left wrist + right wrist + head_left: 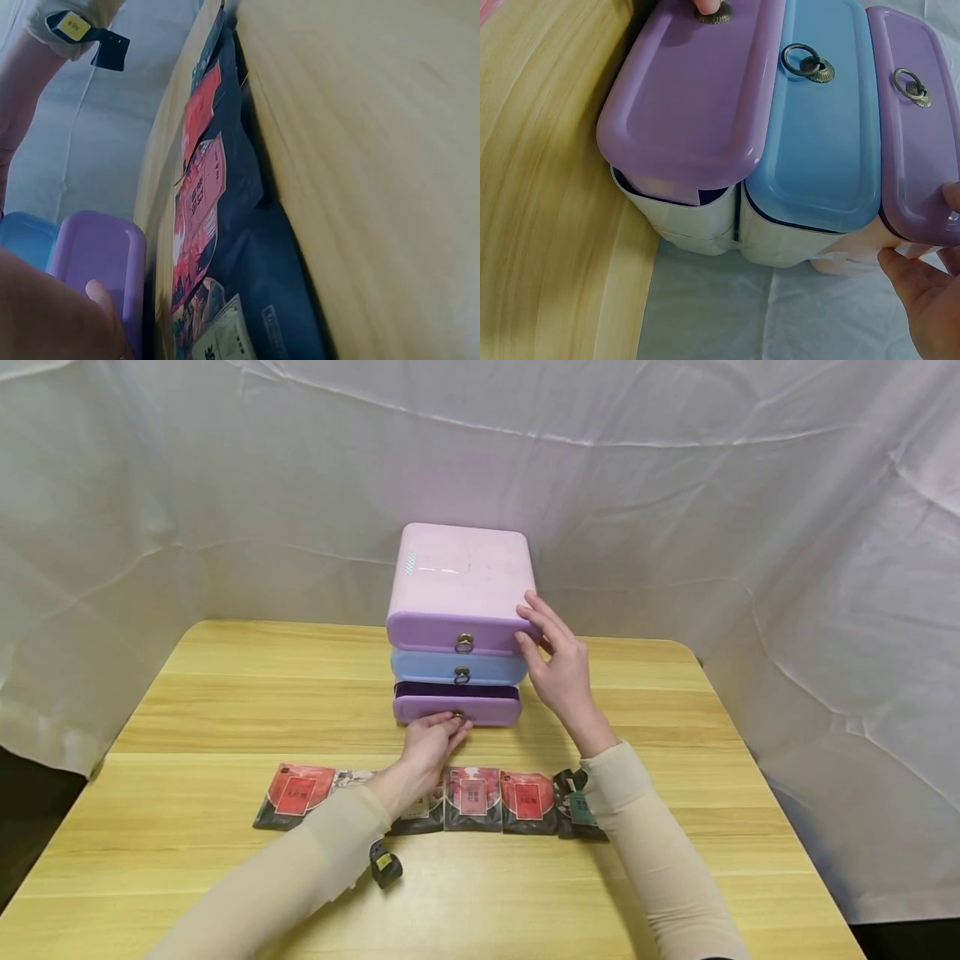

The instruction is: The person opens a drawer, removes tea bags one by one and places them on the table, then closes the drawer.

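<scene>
A small pink chest with three drawers stands mid-table. Its bottom purple drawer is pulled out a little, showing a dark gap. My left hand pinches that drawer's brass ring. My right hand rests with straight fingers against the chest's right side, at the top purple drawer. The blue middle drawer is closed.
A row of several dark and red sachets lies on the wooden table in front of the chest, partly under my forearms. A white cloth backdrop surrounds the table on all sides.
</scene>
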